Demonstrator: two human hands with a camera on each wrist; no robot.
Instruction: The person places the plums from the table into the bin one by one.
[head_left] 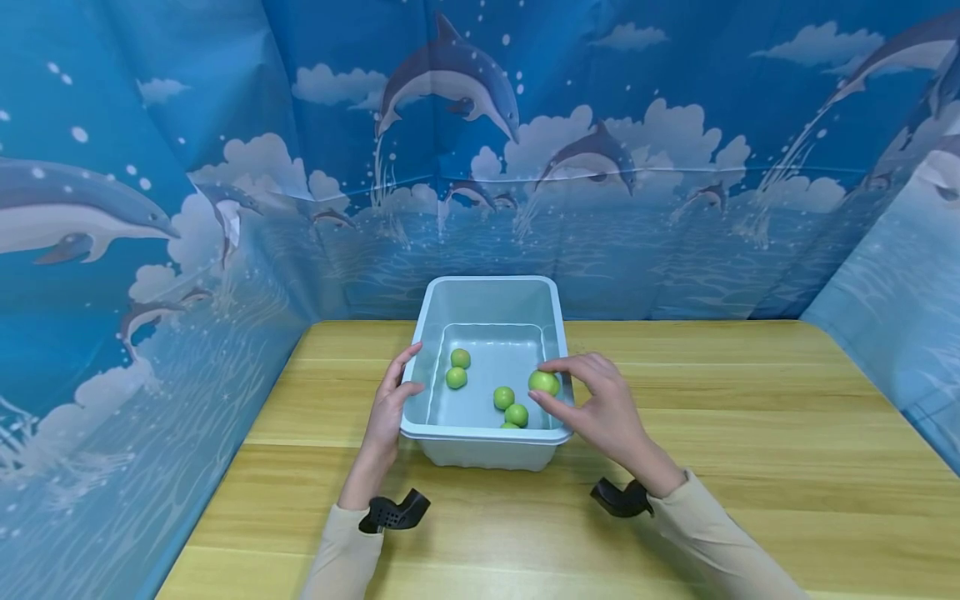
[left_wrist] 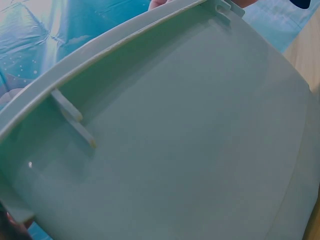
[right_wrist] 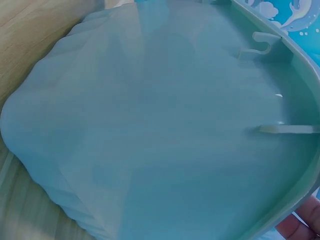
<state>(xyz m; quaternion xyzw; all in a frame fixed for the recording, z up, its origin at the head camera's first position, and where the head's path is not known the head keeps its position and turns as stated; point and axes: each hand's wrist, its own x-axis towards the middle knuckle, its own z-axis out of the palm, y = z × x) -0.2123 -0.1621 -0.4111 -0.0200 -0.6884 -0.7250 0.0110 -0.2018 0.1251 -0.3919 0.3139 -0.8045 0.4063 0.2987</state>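
Note:
A pale blue-green plastic basin (head_left: 487, 433) stands on the table. My left hand (head_left: 386, 408) holds its left rim, with the index finger and thumb tips reaching over the edge. At the right wall, my right hand (head_left: 603, 404) pinches a round green fruit (head_left: 543, 383) between thumb and fingers, over the inside of the basin. Several similar green fruits (head_left: 504, 397) lie on the basin floor, some at the left, others near the front. Both wrist views mostly show the basin's outer wall (left_wrist: 180, 130); fingertips (right_wrist: 295, 230) appear at the right wrist view's lower right corner.
The basin stands on a wooden table (head_left: 720, 417) with its far end near a blue dolphin-printed sheet (head_left: 480, 225). The same sheet hangs at the left and right. A black wrist camera mount (head_left: 393, 510) sits on the left wrist, another (head_left: 621, 497) on the right.

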